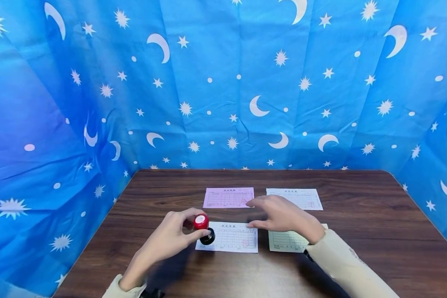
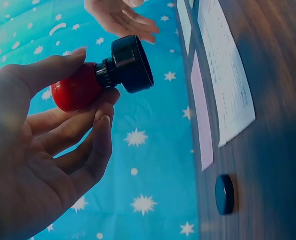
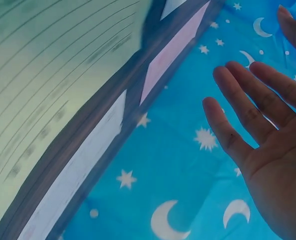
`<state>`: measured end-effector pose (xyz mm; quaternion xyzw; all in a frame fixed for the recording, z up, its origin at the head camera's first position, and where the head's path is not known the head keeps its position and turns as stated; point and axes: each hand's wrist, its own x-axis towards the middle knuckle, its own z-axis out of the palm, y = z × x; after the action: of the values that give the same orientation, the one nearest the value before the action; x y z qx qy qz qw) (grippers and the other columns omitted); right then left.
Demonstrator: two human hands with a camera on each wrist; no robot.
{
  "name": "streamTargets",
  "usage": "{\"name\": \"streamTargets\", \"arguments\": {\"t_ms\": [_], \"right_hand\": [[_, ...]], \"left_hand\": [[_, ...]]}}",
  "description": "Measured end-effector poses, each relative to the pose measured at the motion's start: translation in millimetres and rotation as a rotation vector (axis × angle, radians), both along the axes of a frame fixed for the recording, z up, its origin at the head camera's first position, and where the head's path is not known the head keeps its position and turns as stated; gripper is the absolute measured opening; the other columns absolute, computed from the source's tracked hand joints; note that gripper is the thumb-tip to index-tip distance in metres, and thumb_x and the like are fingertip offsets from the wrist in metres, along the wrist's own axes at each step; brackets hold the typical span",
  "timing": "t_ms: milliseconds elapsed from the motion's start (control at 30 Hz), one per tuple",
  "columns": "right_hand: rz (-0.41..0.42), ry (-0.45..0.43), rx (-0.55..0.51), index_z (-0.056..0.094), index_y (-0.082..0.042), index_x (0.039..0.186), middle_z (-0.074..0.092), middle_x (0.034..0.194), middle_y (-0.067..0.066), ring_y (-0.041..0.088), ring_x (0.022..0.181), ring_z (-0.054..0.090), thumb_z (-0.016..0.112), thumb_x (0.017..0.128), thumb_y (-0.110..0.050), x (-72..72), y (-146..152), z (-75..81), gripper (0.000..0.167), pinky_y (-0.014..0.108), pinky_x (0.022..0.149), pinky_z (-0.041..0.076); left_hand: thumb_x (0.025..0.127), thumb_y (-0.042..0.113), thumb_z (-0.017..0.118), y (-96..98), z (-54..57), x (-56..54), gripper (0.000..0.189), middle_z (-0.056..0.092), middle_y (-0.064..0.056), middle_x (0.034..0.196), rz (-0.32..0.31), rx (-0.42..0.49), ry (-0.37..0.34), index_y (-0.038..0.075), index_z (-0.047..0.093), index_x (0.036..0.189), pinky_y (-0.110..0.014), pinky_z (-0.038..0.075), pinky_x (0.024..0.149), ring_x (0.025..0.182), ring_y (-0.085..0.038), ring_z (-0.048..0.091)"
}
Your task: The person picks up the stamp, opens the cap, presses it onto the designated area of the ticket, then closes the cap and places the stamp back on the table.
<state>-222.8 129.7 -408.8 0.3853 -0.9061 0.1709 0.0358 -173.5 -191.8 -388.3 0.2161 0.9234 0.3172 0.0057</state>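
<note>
My left hand [image 1: 169,234] holds a round stamp with a red knob and black base [image 1: 201,221], pinched between thumb and fingers. In the left wrist view the stamp [image 2: 78,90] is tilted sideways, its black end facing the table side. Behind it lies a white printed slip [image 1: 229,244] with a faint red mark at its right. My right hand [image 1: 283,213] hovers between the slips with its fingers extended, holding nothing. A pale green slip [image 1: 286,242] is partly hidden under the right forearm.
Farther back lie a pink slip [image 1: 227,198] and another white slip [image 1: 296,194], both bearing red marks. A black cap [image 2: 224,194] rests on the wooden table [image 1: 171,182]. Blue curtains [image 1: 223,91] with moons and stars surround the table's back and sides.
</note>
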Motion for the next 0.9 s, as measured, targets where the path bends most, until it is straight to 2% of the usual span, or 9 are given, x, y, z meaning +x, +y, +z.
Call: {"name": "streamTargets", "arguments": {"t_ms": [200,367,500,633,833,900], "right_hand": [[0.022,-0.042,-0.015,0.070,-0.005,0.133,0.076,0.130,0.009,0.023,0.120,0.073,0.078,0.095,-0.044,-8.9,-29,1.9,0.055,0.043,0.104,0.058],[0.025,-0.089,-0.021,0.069,-0.005,0.134,0.075,0.132,0.008,0.023,0.120,0.072,0.079,0.094,-0.043,-16.9,-51,-4.6,0.056,0.043,0.105,0.057],[0.022,-0.106,-0.026,0.069,-0.006,0.134,0.076,0.126,0.008,0.021,0.106,0.074,0.080,0.094,-0.042,-23.5,-69,-8.0,0.055,0.039,0.097,0.060],[0.002,-0.115,-0.012,0.070,-0.009,0.134,0.075,0.120,0.007,0.015,0.092,0.067,0.080,0.093,-0.042,-28.7,-88,-7.7,0.053,0.032,0.086,0.058],[0.017,-0.125,0.009,0.070,-0.012,0.135,0.073,0.123,0.004,0.013,0.101,0.069,0.078,0.095,-0.043,-35.4,-117,-11.9,0.052,0.031,0.094,0.059],[0.036,-0.125,0.017,0.070,-0.010,0.134,0.074,0.119,0.005,0.013,0.098,0.068,0.077,0.096,-0.042,-37.8,-126,-14.9,0.050,0.029,0.091,0.059]], "left_hand": [[0.089,0.039,0.084,-15.8,-1.6,7.1,0.037,0.078,0.007,0.098,0.023,-0.015,0.009,0.017,0.074,0.117,-0.020,0.057,0.074,0.081,-0.002,0.066],[0.090,0.041,0.083,-29.3,-3.6,10.6,0.037,0.077,0.008,0.098,0.047,-0.008,0.018,0.018,0.074,0.117,-0.020,0.058,0.074,0.081,0.000,0.067],[0.089,0.041,0.084,-37.7,-4.3,12.9,0.037,0.077,0.009,0.097,0.075,-0.009,0.023,0.019,0.074,0.117,-0.020,0.058,0.073,0.079,0.001,0.066],[0.087,0.042,0.085,-44.0,-5.4,15.0,0.040,0.077,0.009,0.098,0.108,-0.014,-0.023,0.020,0.074,0.119,-0.019,0.058,0.074,0.080,-0.001,0.067],[0.088,0.041,0.085,-57.7,-5.6,19.7,0.043,0.078,0.005,0.100,0.155,-0.011,-0.029,0.017,0.074,0.122,-0.019,0.058,0.074,0.081,-0.003,0.069],[0.089,0.041,0.084,-63.2,-5.6,21.8,0.043,0.078,0.005,0.101,0.174,-0.006,-0.025,0.017,0.074,0.122,-0.019,0.058,0.074,0.082,-0.003,0.069]]}}
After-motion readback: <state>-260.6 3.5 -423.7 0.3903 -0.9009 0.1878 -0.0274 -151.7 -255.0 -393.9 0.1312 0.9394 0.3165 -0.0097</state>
